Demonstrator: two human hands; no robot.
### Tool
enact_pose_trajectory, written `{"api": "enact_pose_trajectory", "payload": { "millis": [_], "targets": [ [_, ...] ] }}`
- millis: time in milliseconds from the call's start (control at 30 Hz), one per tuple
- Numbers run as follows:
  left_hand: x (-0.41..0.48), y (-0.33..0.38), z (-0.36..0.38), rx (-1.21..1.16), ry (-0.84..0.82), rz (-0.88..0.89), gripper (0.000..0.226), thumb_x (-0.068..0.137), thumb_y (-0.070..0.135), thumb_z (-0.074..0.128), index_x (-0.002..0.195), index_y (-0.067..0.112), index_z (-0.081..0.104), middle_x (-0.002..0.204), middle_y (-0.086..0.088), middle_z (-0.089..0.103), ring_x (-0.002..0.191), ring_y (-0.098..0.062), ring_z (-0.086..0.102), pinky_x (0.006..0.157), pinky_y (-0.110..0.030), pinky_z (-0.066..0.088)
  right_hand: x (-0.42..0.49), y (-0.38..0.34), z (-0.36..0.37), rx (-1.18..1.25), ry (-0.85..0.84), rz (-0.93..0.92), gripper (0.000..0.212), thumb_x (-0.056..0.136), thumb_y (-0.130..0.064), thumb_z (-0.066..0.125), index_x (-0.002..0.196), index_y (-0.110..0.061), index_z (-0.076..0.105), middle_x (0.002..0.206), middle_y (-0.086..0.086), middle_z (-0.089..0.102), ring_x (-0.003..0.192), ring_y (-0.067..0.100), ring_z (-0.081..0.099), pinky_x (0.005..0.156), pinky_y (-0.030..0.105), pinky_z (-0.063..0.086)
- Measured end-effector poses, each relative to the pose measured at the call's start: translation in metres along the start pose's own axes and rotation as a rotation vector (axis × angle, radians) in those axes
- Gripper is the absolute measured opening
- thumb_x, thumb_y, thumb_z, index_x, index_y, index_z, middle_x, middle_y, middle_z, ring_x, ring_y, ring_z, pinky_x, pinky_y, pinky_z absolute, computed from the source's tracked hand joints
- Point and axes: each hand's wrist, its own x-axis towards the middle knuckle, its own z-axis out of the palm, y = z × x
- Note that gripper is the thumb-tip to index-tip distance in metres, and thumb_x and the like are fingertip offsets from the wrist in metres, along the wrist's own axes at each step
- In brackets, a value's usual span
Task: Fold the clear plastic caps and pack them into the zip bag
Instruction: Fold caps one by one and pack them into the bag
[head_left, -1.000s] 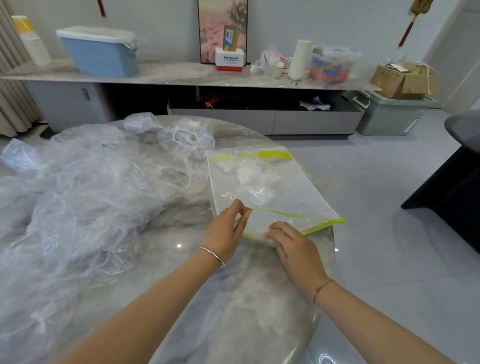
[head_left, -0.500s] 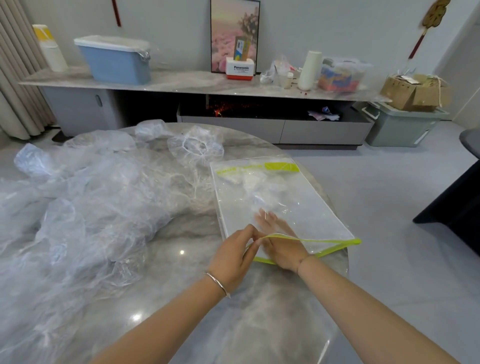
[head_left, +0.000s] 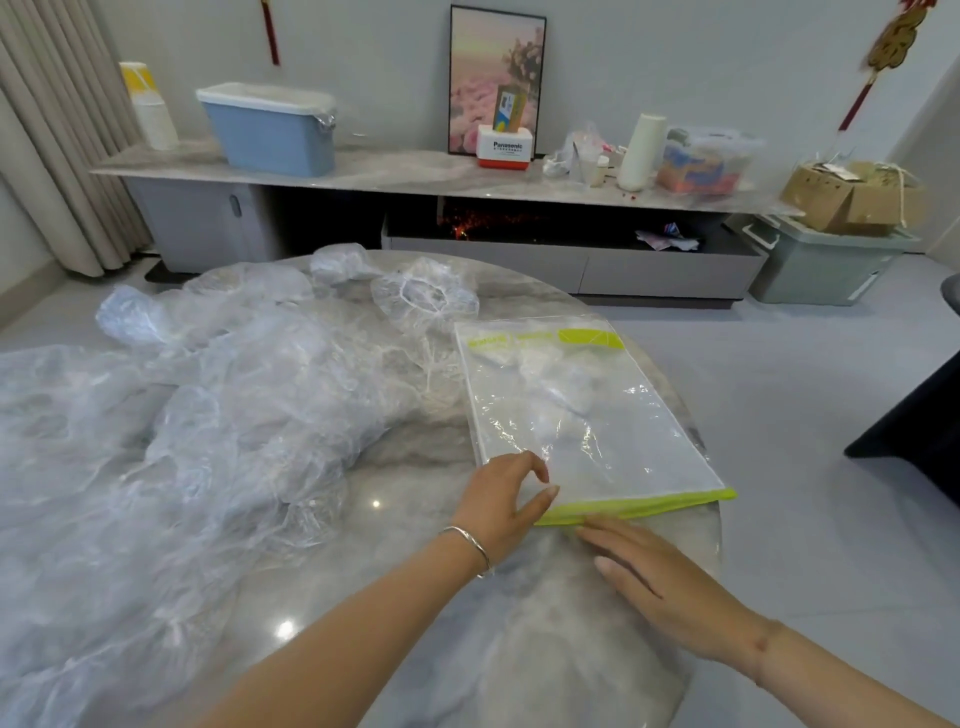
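Where the left hand (head_left: 501, 498) grips: the near left corner of the zip bag (head_left: 582, 415), with thumb and curled fingers pinching the clear film just beyond the green zip strip (head_left: 649, 505).
Right hand (head_left: 670, 577): flat and relaxed on the table (head_left: 415, 649), fingers straight, their tips touching the strip's near edge, just right of the left hand.
Bag's lie: flat on the table beyond both hands, with its mouth toward them (whether the strip is sealed I cannot tell).
Inside the bag: pale, hazy film shows beyond the left hand's fingertips, too blurred to tell any folds.
Clear plastic caps (head_left: 208, 441): a loose crumpled heap to the left of the left hand and spreading well beyond it. One cap (head_left: 423, 299) sits just beside the bag's far left corner.
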Motion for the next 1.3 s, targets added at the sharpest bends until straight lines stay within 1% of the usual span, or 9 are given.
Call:
{"api": "enact_pose_trajectory", "payload": {
  "millis": [200,333,500,600,733,833,1033,1200,1300],
  "targets": [
    [-0.054,-0.039,-0.088,0.619,-0.045,-0.075,0.052,0.092,0.046,0.047,0.138,0.024,0.038,0.144,0.004,0.035,0.135,-0.017,0.028,0.109,-0.028,0.015,0.005,-0.052,-0.009,-0.069,0.038,-0.122,0.044,0.091,-0.064,0.031,0.125,-0.044,0.049,0.126,-0.034,0.042,0.119,-0.011,0.038,0.096,0.002,0.018],
    [-0.1,-0.063,-0.14,0.842,-0.096,-0.345,0.056,0.09,0.046,0.049,0.137,0.02,0.035,0.14,0.001,0.037,0.129,-0.02,0.033,0.104,-0.029,0.028,0.042,-0.092,0.001,-0.091,0.052,-0.183,0.034,0.097,-0.03,0.051,0.13,-0.025,0.054,0.137,-0.014,0.046,0.127,0.007,0.042,0.097,0.003,0.017],
    [-0.139,-0.061,-0.137,0.775,-0.197,-0.255,0.049,0.076,0.046,0.037,0.101,0.019,0.069,0.108,0.0,0.067,0.105,-0.024,0.06,0.104,-0.03,0.03,0.058,-0.139,0.026,0.001,0.095,-0.198,0.033,0.093,-0.023,0.055,0.127,-0.021,0.057,0.137,-0.008,0.048,0.127,0.011,0.044,0.1,0.011,0.022],
    [-0.151,-0.037,-0.119,0.597,-0.371,-0.067,0.048,0.086,0.052,0.035,0.117,0.025,0.058,0.135,0.004,0.05,0.13,-0.019,0.04,0.115,-0.035,0.022,0.055,-0.143,0.038,-0.026,0.065,-0.222,0.046,0.091,-0.023,0.057,0.135,-0.027,0.047,0.146,-0.007,0.037,0.134,0.01,0.035,0.104,0.01,0.016],
    [-0.173,-0.02,-0.109,0.25,-0.414,0.015,0.033,0.089,0.048,0.047,0.102,0.022,0.062,0.11,0.005,0.062,0.103,-0.012,0.055,0.096,-0.032,0.041,0.045,-0.139,0.051,-0.111,-0.051,-0.274,0.063,0.085,-0.015,0.055,0.142,-0.035,0.037,0.155,-0.006,0.02,0.142,0.012,0.019,0.11,0.013,0.007],
    [-0.178,-0.018,-0.118,0.251,-0.297,0.02,0.049,0.083,0.061,0.038,0.109,0.026,0.06,0.113,0.008,0.061,0.105,-0.009,0.053,0.097,-0.028,0.04,0.037,-0.137,0.061,-0.228,-0.088,-0.304,0.054,0.09,-0.024,0.051,0.141,-0.033,0.038,0.156,-0.006,0.016,0.144,0.013,0.01,0.108,0.013,-0.005],
    [-0.196,-0.024,-0.121,0.573,-0.473,-0.206,0.116,0.053,0.09,0.026,0.149,0.031,-0.001,0.157,0.009,-0.007,0.144,-0.013,-0.007,0.117,-0.036,-0.006,0.015,-0.133,0.052,-0.309,-0.043,-0.218,0.061,0.079,-0.062,0.039,0.126,-0.026,0.05,0.116,-0.011,0.05,0.113,0.009,0.046,0.103,0.019,0.025],
    [-0.206,-0.018,-0.101,0.557,-0.54,-0.198,0.122,0.05,0.09,0.029,0.147,0.03,-0.015,0.149,0.012,-0.025,0.134,-0.014,-0.029,0.107,-0.037,-0.019,-0.013,-0.127,0.047,0.043,-0.202,-0.2,0.05,0.076,-0.015,0.055,0.124,-0.028,0.056,0.1,-0.021,0.047,0.093,-0.005,0.044,0.086,0.011,0.035],
    [-0.204,-0.024,-0.097,0.553,-0.545,-0.122,0.107,0.068,0.084,0.038,0.15,0.028,-0.003,0.157,0.008,-0.011,0.143,-0.019,-0.016,0.111,-0.036,-0.014,-0.017,-0.111,0.057,-0.209,0.025,-0.362,0.074,0.063,-0.004,0.053,0.128,-0.037,0.048,0.122,-0.012,0.041,0.109,0.007,0.036,0.095,0.016,0.028]
  ]
}}
